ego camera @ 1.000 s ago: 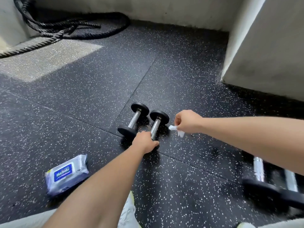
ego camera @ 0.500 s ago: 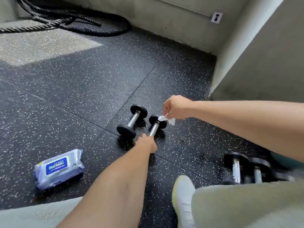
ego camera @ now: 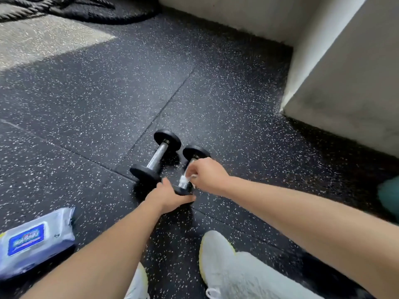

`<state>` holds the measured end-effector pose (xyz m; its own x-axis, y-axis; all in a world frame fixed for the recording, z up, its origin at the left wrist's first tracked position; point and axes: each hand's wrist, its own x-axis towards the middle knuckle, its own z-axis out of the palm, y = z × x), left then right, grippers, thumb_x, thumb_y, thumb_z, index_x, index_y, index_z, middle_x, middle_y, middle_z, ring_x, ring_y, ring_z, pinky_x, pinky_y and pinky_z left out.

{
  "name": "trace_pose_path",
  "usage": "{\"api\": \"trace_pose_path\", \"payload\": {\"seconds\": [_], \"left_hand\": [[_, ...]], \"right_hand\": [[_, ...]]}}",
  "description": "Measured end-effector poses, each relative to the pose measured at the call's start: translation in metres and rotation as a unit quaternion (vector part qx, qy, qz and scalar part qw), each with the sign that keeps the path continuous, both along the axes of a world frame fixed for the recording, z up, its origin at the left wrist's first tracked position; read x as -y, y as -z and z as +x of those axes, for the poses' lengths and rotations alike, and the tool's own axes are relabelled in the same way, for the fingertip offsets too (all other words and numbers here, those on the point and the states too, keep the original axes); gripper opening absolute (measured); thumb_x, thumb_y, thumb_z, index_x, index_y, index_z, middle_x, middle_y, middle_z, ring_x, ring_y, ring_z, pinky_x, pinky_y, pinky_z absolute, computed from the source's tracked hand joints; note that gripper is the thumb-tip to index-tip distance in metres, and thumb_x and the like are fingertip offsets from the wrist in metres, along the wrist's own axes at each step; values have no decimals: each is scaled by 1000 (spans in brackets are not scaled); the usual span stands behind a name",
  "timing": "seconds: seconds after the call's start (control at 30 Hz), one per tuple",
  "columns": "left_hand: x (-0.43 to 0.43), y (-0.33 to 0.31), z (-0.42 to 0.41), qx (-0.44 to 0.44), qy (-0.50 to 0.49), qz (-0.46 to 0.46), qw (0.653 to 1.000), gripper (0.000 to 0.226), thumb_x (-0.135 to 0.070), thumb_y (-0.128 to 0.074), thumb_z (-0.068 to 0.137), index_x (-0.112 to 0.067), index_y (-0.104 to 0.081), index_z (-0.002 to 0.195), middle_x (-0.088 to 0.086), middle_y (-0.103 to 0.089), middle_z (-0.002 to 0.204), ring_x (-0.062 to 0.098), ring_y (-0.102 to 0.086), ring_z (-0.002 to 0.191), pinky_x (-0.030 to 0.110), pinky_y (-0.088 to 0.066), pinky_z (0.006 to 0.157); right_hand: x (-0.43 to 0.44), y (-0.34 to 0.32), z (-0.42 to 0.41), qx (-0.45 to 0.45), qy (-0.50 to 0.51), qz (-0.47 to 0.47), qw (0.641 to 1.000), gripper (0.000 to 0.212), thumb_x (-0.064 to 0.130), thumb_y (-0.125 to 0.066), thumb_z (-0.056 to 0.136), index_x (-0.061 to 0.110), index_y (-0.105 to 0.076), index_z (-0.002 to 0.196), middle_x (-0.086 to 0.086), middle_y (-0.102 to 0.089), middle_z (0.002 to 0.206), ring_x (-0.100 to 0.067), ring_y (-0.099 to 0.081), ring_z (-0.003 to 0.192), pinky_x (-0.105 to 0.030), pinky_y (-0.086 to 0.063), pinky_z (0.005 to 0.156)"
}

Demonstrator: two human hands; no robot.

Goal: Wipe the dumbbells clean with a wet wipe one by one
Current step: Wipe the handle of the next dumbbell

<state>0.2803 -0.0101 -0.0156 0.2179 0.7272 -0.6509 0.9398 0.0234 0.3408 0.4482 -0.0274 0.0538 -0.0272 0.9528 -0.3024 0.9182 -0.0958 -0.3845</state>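
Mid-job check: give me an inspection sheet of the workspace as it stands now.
Surface: black speckled floor, tile seams visible.
Job's things: held dumbbell lying flat, wipe on its bar; free dumbbell beside it.
Clutter: pack of wipes on the floor.
Hands: left hand grips the held dumbbell's near end; right hand pinches the wipe.
Cables: nothing seen.
Surroundings: thick rope by the far wall; pale pillar; white shoe.
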Motion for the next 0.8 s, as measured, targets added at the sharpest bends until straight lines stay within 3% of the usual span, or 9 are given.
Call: {"api": "trace_pose_path", "payload": {"seconds": [0.13, 0.27, 0.33, 0.47, 0.57, 0.7, 0.8], "left_hand": [[0, 9, 5, -23, -32, 23, 999, 129, -92, -71, 54, -4, -32, 141, 6, -60, 124, 27, -65, 107, 37, -56, 80], [-9, 9, 9, -39, -28, 11, 999, 131, -90, -73, 50, 0, -34, 138, 1, -65, 104, 20, -66, 87, 33, -52, 65], [-10, 13, 10, -36, -34, 11, 999, 137, -94, -72, 44, 0, -34, 136, 2, -67, 105, 20, -67, 88, 33, -52, 64], [-7, 19, 8, -22, -45, 9, 999, 120, -91, -72, 47, -7, -35, 125, 1, -64, 106, 21, -65, 91, 34, -49, 64], [-8, 18, 8, -14, -42, 1, 999, 119, -88, -72, 50, -8, -32, 128, 4, -65, 107, 23, -67, 93, 34, -48, 64], [-7, 17, 8, -5, -49, 0, 999, 133, -87, -74, 51, -3, -26, 142, 6, -66, 113, 25, -67, 97, 34, -49, 66], [-6, 14, 6, -10, -45, -9, 999, 153, -92, -73, 52, 0, -10, 157, 11, -61, 131, 29, -65, 110, 40, -57, 82]], "right_hand": [[0, 39, -6, -104, 65, 22, 992, 18, 24, -63, 89, 29, -78, 99, 7, -77, 95, -16, -70, 87, -33, -57, 75], [6, 66, -9, -132, 96, 53, 985, 17, 24, -65, 90, 28, -75, 103, 8, -75, 102, -17, -68, 95, -37, -56, 81], [9, 76, -4, -118, 98, 68, 986, 16, 22, -65, 92, 27, -75, 104, 8, -72, 105, -17, -66, 97, -36, -54, 80], [13, 88, 2, -99, 25, 82, 991, 16, 20, -65, 93, 27, -76, 102, 5, -67, 106, -20, -64, 96, -33, -50, 76], [13, 90, 3, -118, -34, 84, 989, 15, 18, -67, 93, 21, -79, 101, 1, -67, 100, -23, -63, 93, -33, -48, 76], [1, 92, 4, -100, -49, 100, 989, 10, 22, -69, 92, 22, -78, 97, 2, -65, 96, -24, -63, 88, -40, -52, 75], [-11, 92, -2, -84, -3, 137, 987, 11, 24, -67, 93, 22, -76, 98, 2, -61, 95, -26, -63, 83, -40, -51, 68]]}}
